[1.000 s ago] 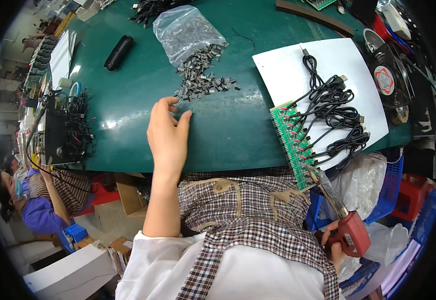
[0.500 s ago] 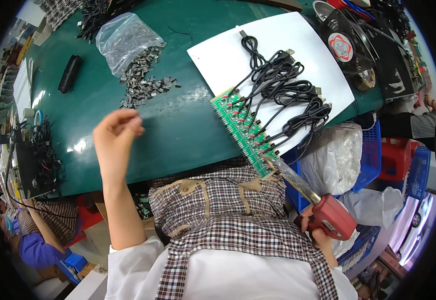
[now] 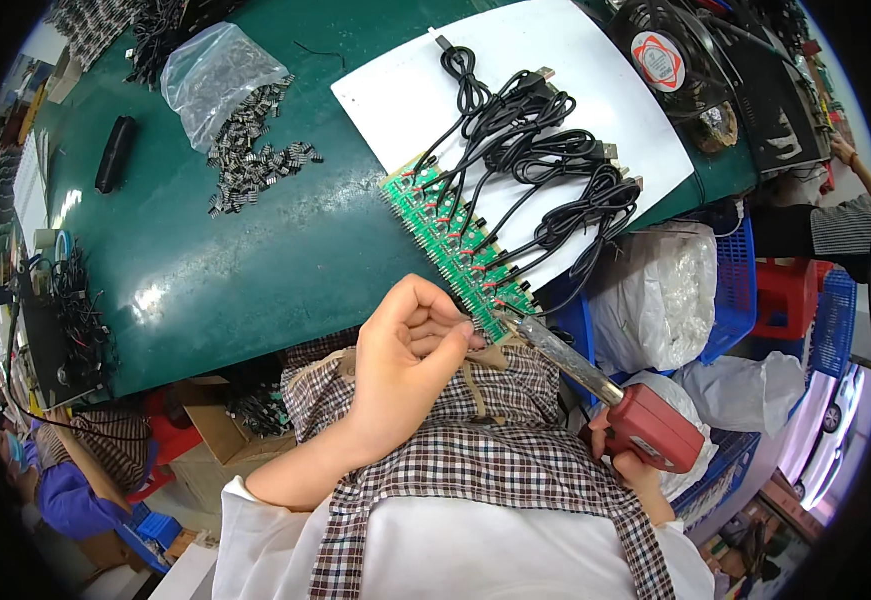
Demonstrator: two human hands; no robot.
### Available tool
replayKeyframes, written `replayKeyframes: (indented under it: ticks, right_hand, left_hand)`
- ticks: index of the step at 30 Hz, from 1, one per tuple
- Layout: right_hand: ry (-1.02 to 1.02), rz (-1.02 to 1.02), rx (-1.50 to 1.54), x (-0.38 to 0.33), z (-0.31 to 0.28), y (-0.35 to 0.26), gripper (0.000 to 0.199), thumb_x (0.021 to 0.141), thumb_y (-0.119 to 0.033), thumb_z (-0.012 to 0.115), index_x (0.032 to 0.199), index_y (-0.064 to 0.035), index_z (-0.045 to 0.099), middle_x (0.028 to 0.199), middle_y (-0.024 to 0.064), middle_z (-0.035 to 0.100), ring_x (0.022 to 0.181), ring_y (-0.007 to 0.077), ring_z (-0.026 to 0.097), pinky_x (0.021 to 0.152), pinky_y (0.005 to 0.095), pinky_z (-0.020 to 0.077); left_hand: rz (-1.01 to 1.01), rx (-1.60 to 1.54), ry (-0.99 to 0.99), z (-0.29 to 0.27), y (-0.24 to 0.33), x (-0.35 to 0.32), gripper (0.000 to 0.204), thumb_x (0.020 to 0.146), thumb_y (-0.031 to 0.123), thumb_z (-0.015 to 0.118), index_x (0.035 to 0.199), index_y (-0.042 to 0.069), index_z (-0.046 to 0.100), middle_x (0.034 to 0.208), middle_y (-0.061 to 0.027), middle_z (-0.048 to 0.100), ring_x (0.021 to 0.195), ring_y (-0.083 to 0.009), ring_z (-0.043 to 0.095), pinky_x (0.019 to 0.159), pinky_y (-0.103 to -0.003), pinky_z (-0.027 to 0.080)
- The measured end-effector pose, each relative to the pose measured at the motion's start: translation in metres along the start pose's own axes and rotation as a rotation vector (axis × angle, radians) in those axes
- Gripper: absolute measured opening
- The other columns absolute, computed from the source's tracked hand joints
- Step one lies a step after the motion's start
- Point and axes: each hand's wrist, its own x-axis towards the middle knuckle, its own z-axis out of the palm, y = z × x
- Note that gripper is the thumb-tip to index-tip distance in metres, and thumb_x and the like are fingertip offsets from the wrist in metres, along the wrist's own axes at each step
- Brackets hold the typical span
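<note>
1. Green circuit strip lies slantwise at the centre of the frame, its upper part on a white sheet, its lower end jutting past the table edge toward the person's lap.
2. Black cables already run from most of its positions, so much of the joining looks done; the lowest positions appear to be the ones in hand.
3. Left hand, just below centre, has its fingers curled in and pinched at the strip's lower end; whether something small sits between them I cannot tell.
4. Right hand, lower right, is closed around the red grip of a soldering gun, its tip at that same end.
5. Upper left on the green table: a clear bag and loose dark connectors.
</note>
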Motion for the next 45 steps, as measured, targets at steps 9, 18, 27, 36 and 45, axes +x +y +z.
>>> replayKeyframes:
  ticks: [9,18,27,36,45]
  right_hand:
    - [0.009,-0.003,-0.039,0.001,0.002,0.001,0.06,0.063,-0.031,0.078,0.103,0.0072,0.052,0.077,0.0073,0.063,0.059,0.0101,0.055,0.055,0.0194,0.0427]
    - [0.057,-0.057,-0.18,0.0,0.003,0.002,0.065,0.063,-0.041,0.076,0.101,0.0063,0.053,0.08,0.0063,0.064,0.067,0.0102,0.059,0.058,0.0207,0.0454]
    - [0.085,-0.041,-0.103,-0.001,0.005,0.005,0.061,0.065,-0.03,0.075,0.107,0.0081,0.051,0.079,0.0054,0.063,0.072,0.0086,0.06,0.067,0.0195,0.047]
    - [0.005,-0.023,-0.24,0.0,-0.003,0.012,0.051,0.065,-0.03,0.071,0.097,0.005,0.056,0.072,0.0041,0.06,0.062,0.01,0.056,0.056,0.0218,0.0425]
    - [0.029,-0.135,-0.389,-0.017,-0.025,0.029,0.063,0.066,-0.035,0.073,0.108,0.0062,0.052,0.087,0.0108,0.063,0.071,0.0211,0.063,0.063,0.0287,0.0474]
  left_hand:
    - [0.045,-0.097,0.062,0.008,-0.007,0.0,0.013,0.082,-0.007,0.048,0.087,0.001,0.04,0.082,-0.0076,0.053,0.076,-0.0118,0.059,0.069,-0.023,0.049]
    - [0.105,0.103,0.046,0.01,-0.009,0.0,0.015,0.081,-0.007,0.048,0.093,0.001,0.042,0.084,-0.0038,0.049,0.077,-0.0075,0.05,0.066,-0.021,0.046]
    - [0.104,0.011,0.064,0.013,-0.01,0.0,0.016,0.081,-0.008,0.047,0.093,0.002,0.04,0.082,-0.0036,0.046,0.074,-0.0069,0.049,0.064,-0.02,0.046]
    - [0.094,0.02,0.066,0.012,-0.009,0.001,0.017,0.081,-0.008,0.047,0.093,0.002,0.039,0.082,-0.0038,0.046,0.074,-0.0069,0.049,0.064,-0.02,0.046]
    - [0.097,0.013,0.071,0.013,-0.009,0.0,0.016,0.081,-0.007,0.047,0.092,0.002,0.038,0.082,-0.0038,0.046,0.074,-0.0069,0.049,0.064,-0.02,0.046]
